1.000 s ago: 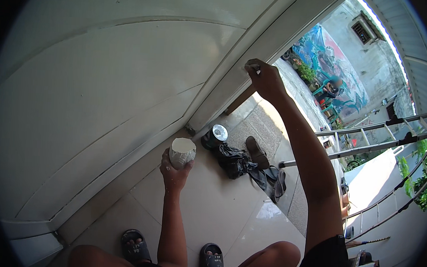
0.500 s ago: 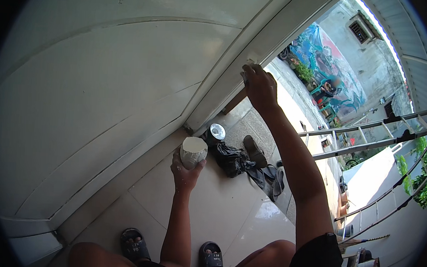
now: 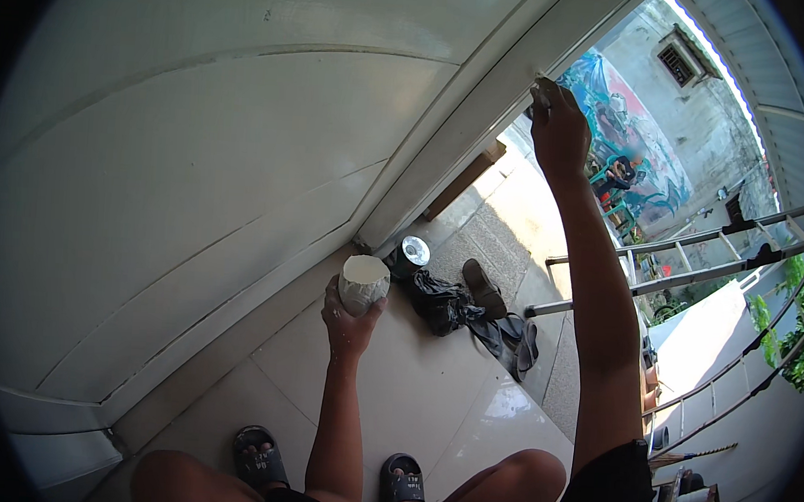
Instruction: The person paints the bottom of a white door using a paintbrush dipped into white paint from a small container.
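I have the left hand [image 3: 349, 329] a little below the middle of my view, toward 7 o'clock. Its fingers are wrapped around a white tub [image 3: 363, 293] with bumpy sides, clamped on it from below. The tub stands almost upright in the hand, above the floor [image 3: 389, 388], and I can see smooth white stuff [image 3: 365, 269] at its open top. There are small white specks on that hand and wrist.

The right hand [image 3: 559, 123] is up between 1 and 2 o'clock, with its arm stretched out long. Its fingers are bent, and the tips are at the edge of the white door frame [image 3: 489, 109]. From here I cannot tell if they are pinching anything or if they are apart. The big white door panel [image 3: 242, 149] fills my view around 10 o'clock.

Just past the tub, at its 2 o'clock, I see a can with a shiny round top [image 3: 415, 250]. A crumpled black plastic bag [image 3: 440, 304] lies at the tub's 3 o'clock, with a brown shoe [image 3: 484, 289] close beside it. Out at 3 o'clock there is a metal ladder [image 3: 696, 264]. Far away at 2 o'clock, a person [image 3: 620, 172] sits by a bright painted wall [image 3: 644, 128].
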A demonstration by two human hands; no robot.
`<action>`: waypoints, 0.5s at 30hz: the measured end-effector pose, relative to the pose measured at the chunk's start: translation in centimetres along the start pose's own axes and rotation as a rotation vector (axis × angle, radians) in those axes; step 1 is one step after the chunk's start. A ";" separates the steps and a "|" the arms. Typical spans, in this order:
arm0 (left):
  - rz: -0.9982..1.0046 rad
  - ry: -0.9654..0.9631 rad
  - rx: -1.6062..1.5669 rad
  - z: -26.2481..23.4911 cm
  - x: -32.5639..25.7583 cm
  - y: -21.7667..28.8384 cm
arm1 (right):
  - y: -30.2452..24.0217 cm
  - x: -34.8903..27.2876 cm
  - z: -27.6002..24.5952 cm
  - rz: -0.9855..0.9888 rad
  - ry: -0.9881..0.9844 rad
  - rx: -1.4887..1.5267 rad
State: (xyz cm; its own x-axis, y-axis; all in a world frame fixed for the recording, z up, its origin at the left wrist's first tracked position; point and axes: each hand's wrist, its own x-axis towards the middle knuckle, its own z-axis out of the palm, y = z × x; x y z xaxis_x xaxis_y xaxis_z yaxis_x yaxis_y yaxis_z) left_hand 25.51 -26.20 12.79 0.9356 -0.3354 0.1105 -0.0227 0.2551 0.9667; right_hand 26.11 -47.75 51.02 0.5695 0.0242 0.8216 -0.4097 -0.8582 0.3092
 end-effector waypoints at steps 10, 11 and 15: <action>-0.041 -0.132 -0.056 1.5 -1.1 1.9 | -3.5 -13.4 8.4 0.001 -0.299 0.092; -0.024 -0.093 -0.020 1.3 -0.7 2.1 | -4.0 -13.4 8.5 0.005 -0.303 0.098; -0.024 -0.046 -0.066 1.0 -0.5 2.0 | -3.1 -12.8 8.5 0.109 -0.586 0.316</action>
State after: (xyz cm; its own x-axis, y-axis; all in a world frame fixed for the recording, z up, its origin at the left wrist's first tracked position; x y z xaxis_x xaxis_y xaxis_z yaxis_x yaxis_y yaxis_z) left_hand 24.64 -26.46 14.94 0.9185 -0.3826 0.0998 0.0238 0.3054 0.9519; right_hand 26.12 -49.77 35.50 0.8658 -0.2766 0.4170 -0.3091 -0.9510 0.0110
